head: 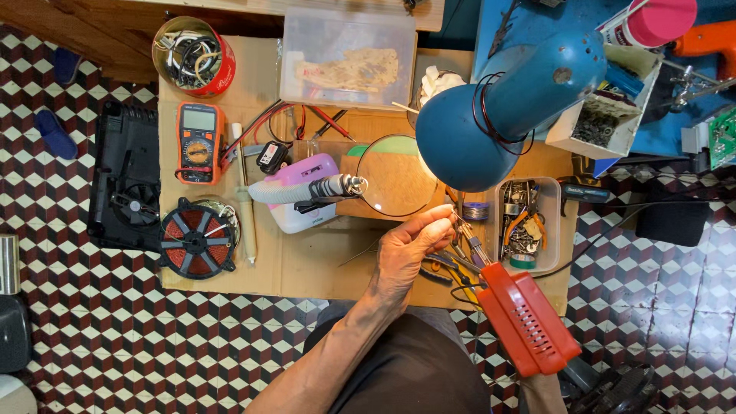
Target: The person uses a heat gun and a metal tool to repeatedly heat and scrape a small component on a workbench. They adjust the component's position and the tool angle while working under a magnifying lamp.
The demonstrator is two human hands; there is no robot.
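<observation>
Pinching a tiny part in our left hand, near the middle of the frame, we bring the red solder gun up from the lower right. Its hot tip could burn our fingers, being so close. Our right hand is hidden.

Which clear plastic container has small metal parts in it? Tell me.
The small open clear plastic tray right of the round magnifying glass, under the blue lamp. The large lidded clear box at the top holds a flat tan piece.
</observation>
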